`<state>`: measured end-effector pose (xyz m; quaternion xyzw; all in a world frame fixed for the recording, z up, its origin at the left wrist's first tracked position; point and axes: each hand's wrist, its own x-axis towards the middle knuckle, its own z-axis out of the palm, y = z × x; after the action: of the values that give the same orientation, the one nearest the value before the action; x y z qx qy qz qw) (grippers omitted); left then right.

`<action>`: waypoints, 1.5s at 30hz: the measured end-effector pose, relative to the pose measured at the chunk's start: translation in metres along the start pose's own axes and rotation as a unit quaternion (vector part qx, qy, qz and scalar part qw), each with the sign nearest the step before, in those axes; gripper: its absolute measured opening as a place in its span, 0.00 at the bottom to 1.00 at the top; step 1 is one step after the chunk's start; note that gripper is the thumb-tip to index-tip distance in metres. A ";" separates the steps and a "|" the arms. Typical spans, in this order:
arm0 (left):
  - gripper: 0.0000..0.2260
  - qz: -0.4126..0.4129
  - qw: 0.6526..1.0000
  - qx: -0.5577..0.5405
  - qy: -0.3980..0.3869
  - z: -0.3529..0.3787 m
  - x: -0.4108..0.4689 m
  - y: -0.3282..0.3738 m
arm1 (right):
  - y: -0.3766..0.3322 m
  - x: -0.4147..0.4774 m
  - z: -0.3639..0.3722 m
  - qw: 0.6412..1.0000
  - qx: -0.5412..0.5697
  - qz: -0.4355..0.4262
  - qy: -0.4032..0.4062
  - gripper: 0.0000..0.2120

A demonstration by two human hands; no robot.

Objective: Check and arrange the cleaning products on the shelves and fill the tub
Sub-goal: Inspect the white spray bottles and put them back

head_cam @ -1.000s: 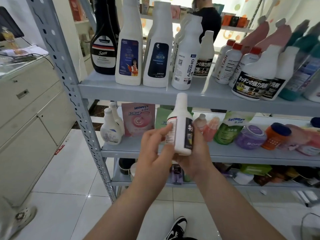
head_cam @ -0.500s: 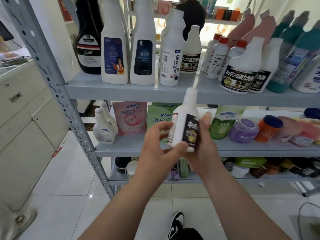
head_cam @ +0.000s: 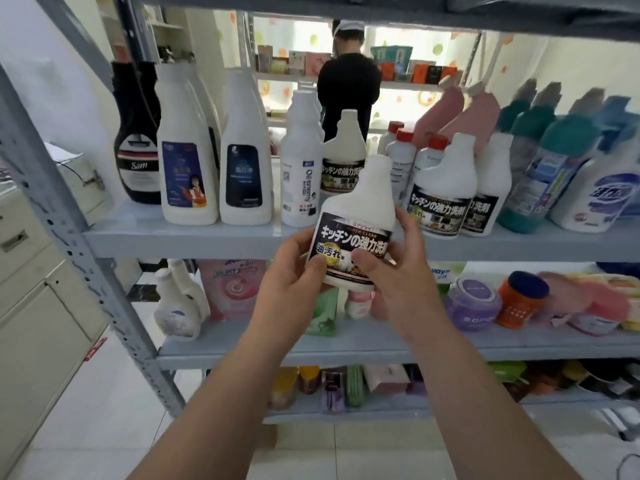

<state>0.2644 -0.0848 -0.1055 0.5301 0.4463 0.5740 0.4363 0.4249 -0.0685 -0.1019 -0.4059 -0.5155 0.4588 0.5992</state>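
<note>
White bottle (head_cam: 356,216) with black label, pinched at its base by left hand (head_cam: 294,289) and right hand (head_cam: 398,282), 2 thumbs on label, grey shelf (head_cam: 194,237) behind grip

Bright, even indoor light. The wall (head_cam: 408,98) behind the shelves (head_cam: 207,239) is blown out, making the person (head_cam: 348,88) there a dark shape. The label of the held bottle (head_cam: 356,216) is sharp; the right-hand bottles (head_cam: 561,157) and bottom-shelf goods (head_cam: 346,386) smear with blur. The steel upright (head_cam: 52,209) slants with wide-angle distortion.

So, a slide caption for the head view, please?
A bottle gripped by the left hand and right hand, before the shelf.
</note>
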 end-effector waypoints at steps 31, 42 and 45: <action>0.35 0.211 0.700 0.680 -0.055 -0.021 0.073 -0.059 | 0.020 0.154 0.006 0.925 -0.377 -0.048 0.011 0.40; 0.38 0.220 0.703 0.673 -0.067 -0.026 0.076 -0.064 | 0.032 0.131 0.016 0.806 -0.585 -0.066 0.058 0.26; 0.39 0.215 0.696 0.681 -0.075 -0.027 0.076 -0.067 | 0.044 0.105 0.005 0.767 -0.633 -0.104 0.018 0.20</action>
<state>0.2349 0.0028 -0.1549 0.8053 0.5544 0.1499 -0.1469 0.4195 0.0448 -0.1181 -0.6452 -0.7173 -0.0438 0.2592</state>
